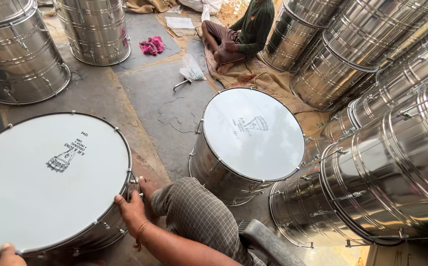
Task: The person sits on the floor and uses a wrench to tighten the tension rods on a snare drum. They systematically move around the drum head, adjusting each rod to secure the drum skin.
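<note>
A large steel drum with a white head (46, 182) lies tilted in front of me at the lower left. My right hand (134, 207) presses against its rim on the right side, fingers curled at a tuning lug. My left hand (3, 256) grips the rim at the near bottom edge; only its knuckles show. My knee in checked cloth (194, 212) rests between this drum and a second white-headed steel drum (251, 135), which stands tilted in the middle.
Shiny steel drum shells are stacked on their sides at the right (386, 148) and stand at the back left (19, 54). Another person (241, 34) sits on sacking at the back. A pink rag (152, 45) and a metal tool (182, 83) lie on the floor.
</note>
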